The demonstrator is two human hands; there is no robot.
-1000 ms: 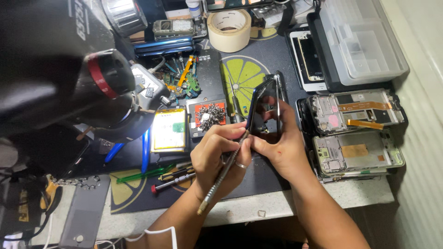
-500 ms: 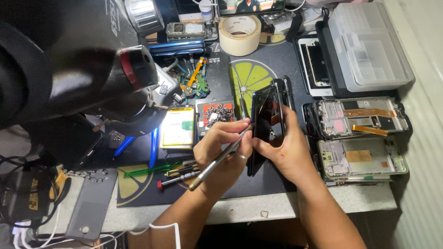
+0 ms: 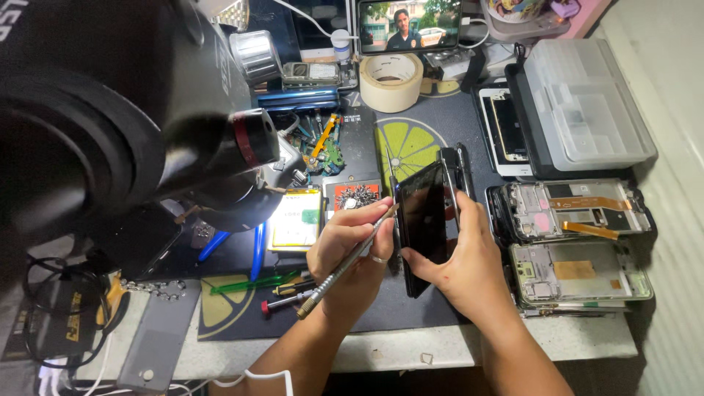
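Left of the phone, a large black microscope looms over the bench, and beneath it a yellow battery and a small tray of screws are seen on the dark mat. Just left of the phone, a slim metal tool is pinched between the fingers of the left hand, its tip laid against the phone's left edge. The phone is held on edge above the mat, its dark screen face turned to the camera, and is gripped from the right by the right hand, fingers wrapped around its lower part. Whether any seam has been opened cannot be told; the screen appears seated, so the prying is judged barely begun. Behind the phone, a tape roll is set. Right of the phone, two stripped frames are stacked, with a clear parts box beyond them.
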